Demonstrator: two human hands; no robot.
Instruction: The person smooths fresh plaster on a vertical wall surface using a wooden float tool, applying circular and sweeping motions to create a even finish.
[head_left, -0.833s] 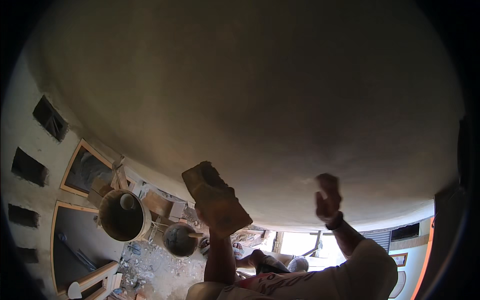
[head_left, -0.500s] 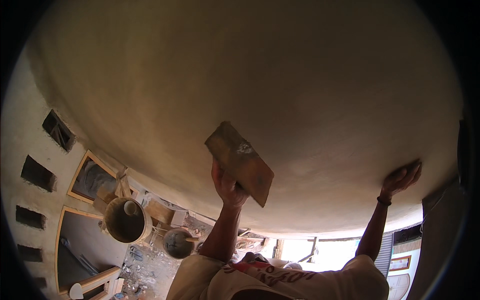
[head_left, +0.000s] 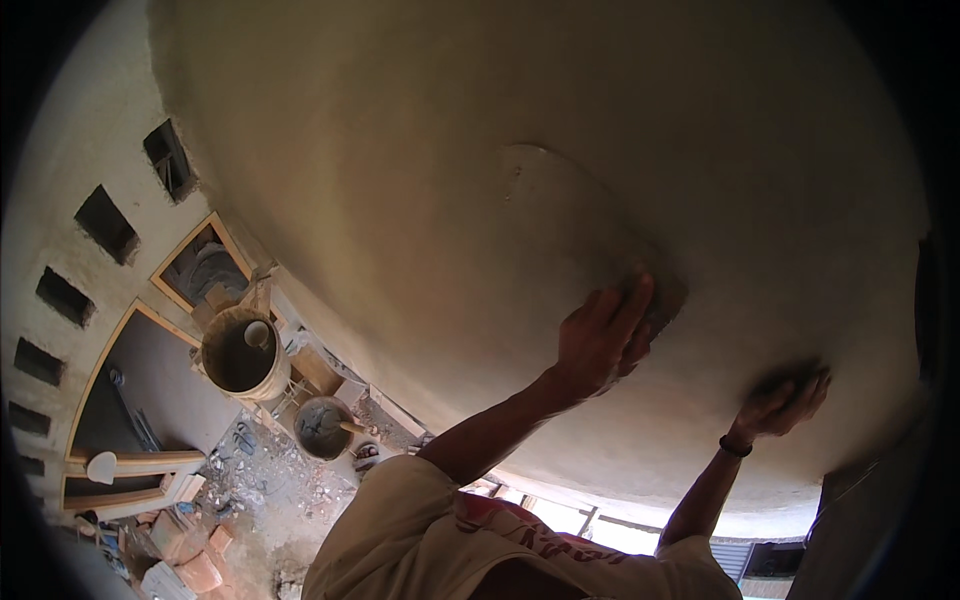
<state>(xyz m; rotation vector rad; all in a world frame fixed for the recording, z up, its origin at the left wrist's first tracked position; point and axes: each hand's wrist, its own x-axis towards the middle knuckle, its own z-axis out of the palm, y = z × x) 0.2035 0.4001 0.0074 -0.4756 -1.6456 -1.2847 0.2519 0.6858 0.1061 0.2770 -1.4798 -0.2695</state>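
Observation:
A broad, smooth grey-brown plastered surface (head_left: 400, 200) fills the view above my arms. My left hand (head_left: 605, 335) is up against it, fingers closed around a flat rectangular plastering float (head_left: 668, 305). Only a dark end of the float shows beyond the fingers; the rest is hard to tell from the plaster. A curved, shiny mark (head_left: 545, 152) lies on the plaster farther up. To the right, my right hand (head_left: 780, 405) leans on the same surface with its fingers stretched out and a dark patch beside them. A dark band circles that wrist.
At lower left stand a large bucket (head_left: 245, 355) with a round pale thing inside and a smaller mortar pan (head_left: 323, 428) with a handle sticking out. Rubble (head_left: 270, 480) litters the ground. Wood-framed openings (head_left: 205, 262) and several dark wall holes (head_left: 107, 225) line the left wall.
My left hand has moved right with the float, which has turned from tilted in full view to mostly hidden against the plaster. My right hand has shifted slightly down and left. The view has turned.

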